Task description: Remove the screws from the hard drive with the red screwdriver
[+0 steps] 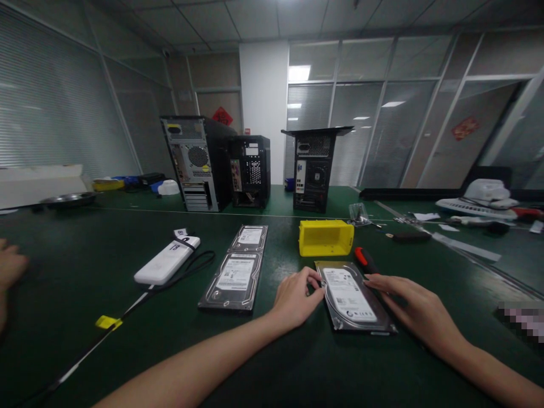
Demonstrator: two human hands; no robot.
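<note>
Far-left edge: part of another person's hand (12, 263), blurred, over the green bench (170, 351).
Back left: a shallow metal dish (68, 199) on the bench.
White case (164, 265): lies flat with a paper label and a black strap at its far end; a dark cable with a yellow tag (109, 322) runs toward the near left.
Large tower (198, 161): upright, rear panel facing the camera.
Paired drives (236, 273): two, label side up, end to end in a slanting row.
Small tower (250, 173): upright, just right of the large one.
Left hand (300, 296): thumb and fingertips close to each other at the left edge of the hard drive (351, 297); whether the grip is clamped on it, I cannot tell.
Third tower (314, 175): upright, a black panel jutting out on top.
Yellow box (326, 238): just beyond the hard drive, open side toward the camera.
Hard drive: label side up, between the two hands, right of the paired drives.
Screwdriver (364, 260): red and black handle, beside the drive's far right corner, partly behind the fingers.
Right hand (419, 310): fingers extended to the drive's right edge; thumb hidden, so I cannot tell if the grip is closed.
Back right: a white keyboard (476, 208) amid clutter.
</note>
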